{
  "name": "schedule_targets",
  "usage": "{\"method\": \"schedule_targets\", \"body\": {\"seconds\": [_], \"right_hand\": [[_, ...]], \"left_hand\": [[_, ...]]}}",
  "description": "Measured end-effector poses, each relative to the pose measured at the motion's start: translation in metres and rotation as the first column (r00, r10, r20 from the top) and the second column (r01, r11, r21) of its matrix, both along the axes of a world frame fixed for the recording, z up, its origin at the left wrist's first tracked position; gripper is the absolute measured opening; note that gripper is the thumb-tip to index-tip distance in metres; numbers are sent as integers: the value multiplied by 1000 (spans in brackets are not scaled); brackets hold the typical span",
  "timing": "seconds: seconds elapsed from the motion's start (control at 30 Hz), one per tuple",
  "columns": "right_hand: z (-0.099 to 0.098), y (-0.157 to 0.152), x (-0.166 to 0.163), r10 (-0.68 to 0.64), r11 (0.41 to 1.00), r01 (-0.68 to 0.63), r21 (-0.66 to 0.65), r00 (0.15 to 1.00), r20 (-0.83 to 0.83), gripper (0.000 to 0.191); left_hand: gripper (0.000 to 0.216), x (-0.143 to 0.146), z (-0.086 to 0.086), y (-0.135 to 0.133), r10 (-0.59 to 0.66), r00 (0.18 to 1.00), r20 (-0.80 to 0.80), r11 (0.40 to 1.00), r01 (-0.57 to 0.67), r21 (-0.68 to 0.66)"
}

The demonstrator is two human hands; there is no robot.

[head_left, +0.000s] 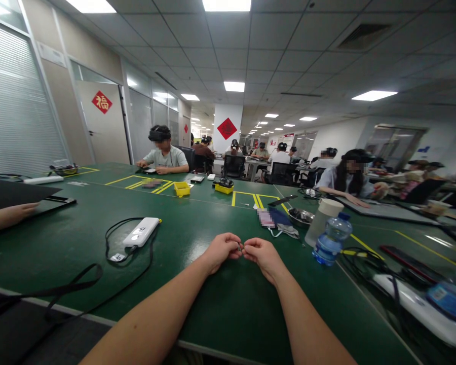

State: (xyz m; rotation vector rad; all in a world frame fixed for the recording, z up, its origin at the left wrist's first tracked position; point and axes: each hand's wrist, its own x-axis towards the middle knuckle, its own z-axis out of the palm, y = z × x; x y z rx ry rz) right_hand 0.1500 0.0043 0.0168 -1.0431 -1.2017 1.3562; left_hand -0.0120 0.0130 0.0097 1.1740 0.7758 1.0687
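My left hand (221, 250) and my right hand (263, 255) rest on the green table (79, 243), fingertips meeting in the middle. Both are closed in a pinch on a tiny dark object (240, 248) held between them; it is too small to name. A white power bank (141, 232) with a black cable lies to the left of my left hand. A lanyard with a badge (275, 221) lies just beyond my right hand.
A water bottle (331, 240) and a white cup (321, 219) stand to the right, with a metal bowl (301, 216) behind. Cables and a white device (418, 309) crowd the right edge. Yellow trays (182, 188) sit farther back. A co-worker's hand (11, 213) rests at the left; several people sit around.
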Motion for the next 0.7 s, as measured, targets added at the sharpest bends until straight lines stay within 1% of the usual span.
{"method": "schedule_targets", "body": {"seconds": [0.07, 0.13, 0.23, 0.37, 0.5, 0.7], "right_hand": [[0, 1, 0, 4, 1000, -4, -13, 999, -32, 20], [0, 3, 1, -4, 1000, 2, -31, 997, -75, 25], [1, 4, 1, -16, 999, 10, -52, 991, -134, 30], [3, 3, 0, 12, 998, -21, -59, 987, -158, 25], [4, 0, -2, 15, 999, -20, -48, 995, -96, 13], [0, 0, -2, 14, 999, -13, -29, 1000, 8, 13]], "left_hand": [[17, 0, 2, 1, 12, 1000, 29, 1000, -12, -14], [17, -1, 2, 2, 34, 998, 47, 999, -33, -22], [17, -1, 1, 3, 47, 998, 40, 999, -46, -28], [21, 0, 2, 2, 30, 999, 24, 999, -30, -14], [24, 0, 3, 1, 33, 999, 24, 999, -33, 5], [22, 0, -1, 1, 0, 998, -58, 1000, -1, -15]]}}
